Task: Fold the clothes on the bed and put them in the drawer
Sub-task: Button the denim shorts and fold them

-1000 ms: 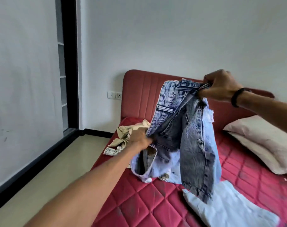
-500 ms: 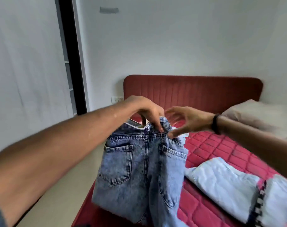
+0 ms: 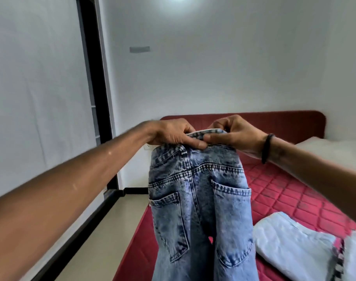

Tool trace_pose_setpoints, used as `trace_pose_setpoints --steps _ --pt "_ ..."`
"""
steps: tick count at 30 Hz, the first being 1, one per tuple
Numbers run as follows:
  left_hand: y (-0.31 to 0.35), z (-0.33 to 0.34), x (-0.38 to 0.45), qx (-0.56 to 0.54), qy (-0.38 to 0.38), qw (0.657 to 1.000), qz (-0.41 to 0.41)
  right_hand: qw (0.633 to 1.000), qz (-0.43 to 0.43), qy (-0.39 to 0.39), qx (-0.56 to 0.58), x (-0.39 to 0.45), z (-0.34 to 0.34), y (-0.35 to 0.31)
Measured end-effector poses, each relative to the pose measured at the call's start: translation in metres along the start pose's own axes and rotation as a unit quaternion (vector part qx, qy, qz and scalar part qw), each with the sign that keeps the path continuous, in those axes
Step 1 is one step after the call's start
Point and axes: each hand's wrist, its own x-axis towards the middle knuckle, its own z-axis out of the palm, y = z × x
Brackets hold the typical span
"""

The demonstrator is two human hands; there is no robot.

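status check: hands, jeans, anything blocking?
Left hand and right hand both grip jeans at waistband. Jeans hang above bed, back pockets facing camera. Folded pale garment lies right of them; nothing blocking.

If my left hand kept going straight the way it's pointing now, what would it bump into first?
Your left hand points right along the jeans waistband, so it would likely meet your right hand first; their fingertips nearly touch.

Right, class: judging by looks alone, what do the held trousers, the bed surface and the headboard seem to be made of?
Jeans: apparently denim, acid-washed pale blue, matte; mottled fading, stitched seams and patch pockets show it.
Mattress: red woven fabric, probably synthetic, with a slight sheen; stitched into quilted diamonds.
Headboard: dark red upholstery, matte; whether cloth or faux leather cannot be told.
Both hands, left hand and right hand, grip the waistband.
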Motion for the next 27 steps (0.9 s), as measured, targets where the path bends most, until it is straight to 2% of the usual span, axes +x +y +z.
trace_pose_setpoints --steps 2,5,7,9,11,13,17,20,22,24,25,27 --pt "-0.002 -0.003 -0.003 -0.001 -0.042 0.999 -0.019 1.000 -0.013 0.011 0.025 -0.008 -0.011 -0.006" --pt "-0.014 -0.009 -0.011 0.101 -0.101 0.987 -0.068 0.998 -0.009 0.038 0.053 -0.025 -0.031 -0.009" --pt "-0.025 -0.017 -0.016 0.156 -0.097 0.980 -0.078 1.000 0.010 0.027 0.000 -0.041 -0.044 -0.009" --pt "-0.028 -0.027 -0.023 0.199 -0.069 0.975 -0.071 0.984 0.056 -0.069 -0.152 -0.055 -0.050 -0.006" --pt "-0.025 -0.034 -0.026 0.240 -0.049 0.967 -0.067 0.937 0.125 -0.196 -0.261 -0.067 -0.054 0.003" --pt "-0.026 -0.044 -0.028 0.290 -0.041 0.953 -0.070 0.898 0.149 -0.239 -0.339 -0.073 -0.069 0.010" --pt "-0.054 -0.070 -0.037 0.382 -0.013 0.920 -0.087 0.878 0.124 -0.186 -0.424 -0.080 -0.122 0.016" --pt "-0.074 -0.086 -0.035 0.369 -0.002 0.927 -0.074 0.880 0.173 -0.177 -0.406 -0.081 -0.138 0.017" --pt "-0.074 -0.091 -0.035 0.356 0.003 0.932 -0.061 0.858 0.222 -0.168 -0.431 -0.078 -0.144 0.015" --pt "-0.073 -0.100 -0.035 0.362 0.010 0.930 -0.057 0.835 0.238 -0.124 -0.481 -0.070 -0.155 0.013" --pt "-0.073 -0.106 -0.035 0.362 0.019 0.930 -0.057 0.838 0.241 -0.101 -0.479 -0.066 -0.161 0.013" --pt "-0.080 -0.118 -0.037 0.358 0.037 0.932 -0.050 0.869 0.255 -0.088 -0.414 -0.062 -0.168 0.012"
